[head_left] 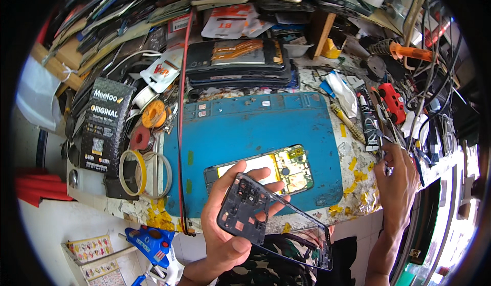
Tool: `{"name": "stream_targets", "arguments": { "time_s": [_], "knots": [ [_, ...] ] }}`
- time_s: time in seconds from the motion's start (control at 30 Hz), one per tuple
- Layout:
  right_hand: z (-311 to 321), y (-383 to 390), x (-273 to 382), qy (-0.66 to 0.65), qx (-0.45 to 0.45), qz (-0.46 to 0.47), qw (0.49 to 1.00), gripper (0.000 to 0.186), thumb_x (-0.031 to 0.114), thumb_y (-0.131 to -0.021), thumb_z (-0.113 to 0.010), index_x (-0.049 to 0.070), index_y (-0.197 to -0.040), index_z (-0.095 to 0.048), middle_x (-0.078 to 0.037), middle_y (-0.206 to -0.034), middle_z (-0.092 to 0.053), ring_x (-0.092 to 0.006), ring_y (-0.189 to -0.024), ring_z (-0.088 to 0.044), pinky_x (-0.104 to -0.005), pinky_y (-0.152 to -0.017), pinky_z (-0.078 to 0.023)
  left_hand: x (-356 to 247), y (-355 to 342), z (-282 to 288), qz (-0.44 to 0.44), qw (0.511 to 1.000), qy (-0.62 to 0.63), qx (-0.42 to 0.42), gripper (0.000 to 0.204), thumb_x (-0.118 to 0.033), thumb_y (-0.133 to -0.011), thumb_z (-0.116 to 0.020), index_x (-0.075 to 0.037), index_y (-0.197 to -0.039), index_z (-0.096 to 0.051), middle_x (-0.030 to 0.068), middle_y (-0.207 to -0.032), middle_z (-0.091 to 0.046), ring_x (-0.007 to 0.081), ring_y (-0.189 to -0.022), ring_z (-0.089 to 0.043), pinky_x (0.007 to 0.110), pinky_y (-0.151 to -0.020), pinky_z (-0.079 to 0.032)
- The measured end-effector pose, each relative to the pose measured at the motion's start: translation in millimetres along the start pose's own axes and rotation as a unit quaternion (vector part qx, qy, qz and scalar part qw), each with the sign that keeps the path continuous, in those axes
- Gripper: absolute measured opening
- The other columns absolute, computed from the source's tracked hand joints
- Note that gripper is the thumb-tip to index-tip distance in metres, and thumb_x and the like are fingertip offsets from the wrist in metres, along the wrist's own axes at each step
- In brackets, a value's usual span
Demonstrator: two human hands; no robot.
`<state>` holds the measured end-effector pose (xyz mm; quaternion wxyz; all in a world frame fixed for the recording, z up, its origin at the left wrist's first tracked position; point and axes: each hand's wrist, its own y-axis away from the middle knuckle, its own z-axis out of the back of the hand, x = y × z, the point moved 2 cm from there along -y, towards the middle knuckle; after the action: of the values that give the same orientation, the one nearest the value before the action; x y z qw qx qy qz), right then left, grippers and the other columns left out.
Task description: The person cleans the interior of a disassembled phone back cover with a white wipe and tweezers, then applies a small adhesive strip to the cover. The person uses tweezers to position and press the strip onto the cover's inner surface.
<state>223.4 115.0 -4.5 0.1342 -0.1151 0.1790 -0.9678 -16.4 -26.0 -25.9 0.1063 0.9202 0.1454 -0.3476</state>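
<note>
over the blue mat [245, 127], left hand [225, 224] fingers pinch a dark, hollow phone frame [266, 219]

I have one view only, from the left fisheye camera worn on the head. It looks steeply down and forward over a cluttered workbench, close enough that the blue rubber work mat [255, 127] fills the middle. My forearms enter from the lower edge, the left hand [225, 224] nearest the lens, the right hand [396, 178] toward the right rim. Straight edges bow outward, and black corners ring the circular picture.
</note>
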Motion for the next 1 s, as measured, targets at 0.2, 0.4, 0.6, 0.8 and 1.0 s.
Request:
{"name": "stream_targets", "arguments": {
  "time_s": [0.2,0.4,0.6,0.8,1.0],
  "knots": [
    [4,-4,-14,-0.064,-0.012,-0.034,0.997,0.019,-0.001,-0.082,-0.066,0.001,-0.100,-0.061,-0.013,-0.089,-0.065,-0.0244,-0.079,-0.066,-0.0367,-0.073,-0.051,-4,1,8,-0.002,1.000,0.005,-0.002,0.107,-0.037,-0.074,-0.089,-0.001,-0.152,-0.025,0.0256,-0.142,-0.042,0.0397,-0.130,-0.051,0.057,-0.108,-0.047],
    [17,12,-8,-0.068,0.087,-0.081,0.991,0.014,0.006,-0.088,-0.070,0.002,-0.101,-0.067,-0.011,-0.085,-0.067,-0.0223,-0.072,-0.065,-0.0342,-0.067,-0.051,-3,5,8,-0.012,0.998,-0.014,-0.065,0.116,-0.041,-0.064,-0.094,-0.001,-0.151,-0.027,0.0250,-0.139,-0.045,0.0401,-0.126,-0.054,0.062,-0.103,-0.049],
    [18,31,-15,-0.093,0.063,-0.083,0.990,0.020,0.008,-0.083,-0.074,0.004,-0.102,-0.068,-0.009,-0.081,-0.066,-0.0222,-0.070,-0.065,-0.0351,-0.066,-0.051,1,1,9,-0.053,0.993,-0.107,0.014,0.117,-0.055,-0.081,-0.076,0.000,-0.156,-0.006,0.0239,-0.150,-0.037,0.0382,-0.131,-0.050,0.064,-0.101,-0.049],
    [45,43,-25,-0.107,-0.009,-0.121,0.987,0.025,-0.002,-0.083,-0.071,0.003,-0.108,-0.067,-0.008,-0.085,-0.067,-0.0148,-0.074,-0.066,-0.0284,-0.069,-0.053,1,1,8,-0.025,0.995,-0.039,-0.086,0.119,-0.041,-0.061,-0.095,0.000,-0.150,-0.027,0.0240,-0.137,-0.050,0.0396,-0.121,-0.059,0.060,-0.097,-0.055],
    [58,46,-53,-0.166,-0.229,-0.091,0.955,0.029,-0.001,-0.090,-0.071,-0.001,-0.118,-0.062,-0.007,-0.094,-0.066,-0.0119,-0.083,-0.063,-0.0194,-0.070,-0.051,-2,-4,4,0.020,0.995,-0.080,-0.059,0.122,-0.050,-0.063,-0.092,0.000,-0.151,-0.024,0.0243,-0.140,-0.044,0.0349,-0.127,-0.054,0.053,-0.105,-0.050]
  ]
}}
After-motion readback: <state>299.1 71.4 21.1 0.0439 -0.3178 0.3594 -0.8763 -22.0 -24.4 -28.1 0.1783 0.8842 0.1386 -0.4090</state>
